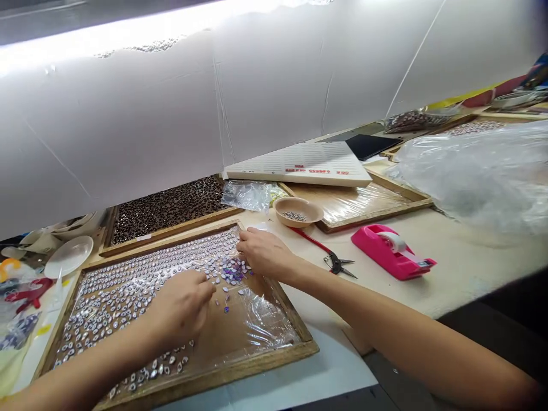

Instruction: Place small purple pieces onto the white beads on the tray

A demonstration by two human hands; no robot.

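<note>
A wooden-framed tray [205, 370] lined with clear plastic film lies in front of me. Rows of small pale, teardrop-like rhinestones [128, 285] cover its left and far parts. My left hand [184, 305] is over the tray's middle, fingers curled together in a pinch; whatever is between the fingertips is hidden. Near the far right corner, my right hand [266, 251] has its fingers bent and closed beside a loose heap of purple and white stones [234, 271]. I cannot make out what its fingertips hold. A few stray stones lie between both hands.
Right of the tray are red-handled pliers [336, 264], a pink tape dispenser [391, 251] and a bowl [298, 211] of small beads. Behind stands another tray of dark stones [166, 210]. A white plate [69, 257] is at left, bulky plastic film [475, 177] at right.
</note>
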